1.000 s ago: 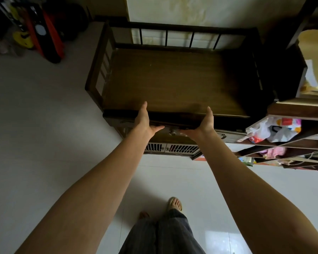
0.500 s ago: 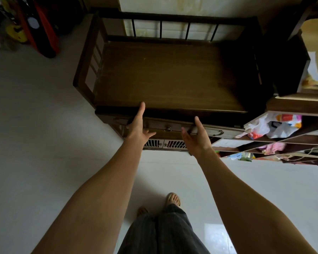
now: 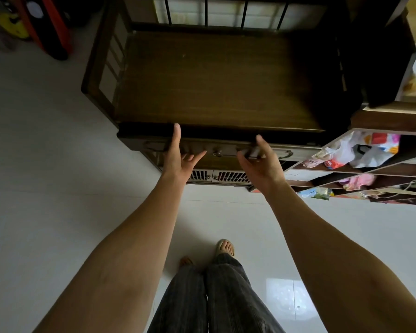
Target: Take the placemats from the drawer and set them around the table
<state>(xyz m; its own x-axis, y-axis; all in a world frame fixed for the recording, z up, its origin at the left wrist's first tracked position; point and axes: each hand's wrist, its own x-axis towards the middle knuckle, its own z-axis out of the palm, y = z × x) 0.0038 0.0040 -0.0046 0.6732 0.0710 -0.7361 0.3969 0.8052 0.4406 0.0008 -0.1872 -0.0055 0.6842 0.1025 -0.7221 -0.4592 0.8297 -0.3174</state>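
Standing on a pale, glossy tiled floor [image 3: 46,188], the person faces a dark wooden cabinet [image 3: 216,80] with a flat, matte, grained top and a railed surround of thin vertical bars. At far left, red and black upright objects [image 3: 51,27] and a yellow item [image 3: 12,26] sit on the floor, well apart from the cabinet.

The left hand [image 3: 178,157] is raised at the cabinet's front edge, fingers straight and spread, index tip touching the dark lip of the top; it holds nothing. Between the hands, a small metal ring pull [image 3: 217,153] hangs on the drawer [image 3: 226,150] front, which appears closed, though shadow makes this uncertain. The placemats are not visible. The right hand [image 3: 259,162] sits in front of the drawer face, fingers loosely extended and apart, gripping nothing; it partly hides a handle. A curved metal handle [image 3: 285,153] shows just beside it. Below the drawer, slatted vent panels [image 3: 220,175] are partly blocked by both wrists.

At right, open wooden shelves [image 3: 370,171] hold crumpled plastic bags [image 3: 360,152] and pink fabric [image 3: 357,182]. Striped grey trousers [image 3: 214,296] and sandalled feet [image 3: 223,246] fill the lower centre.
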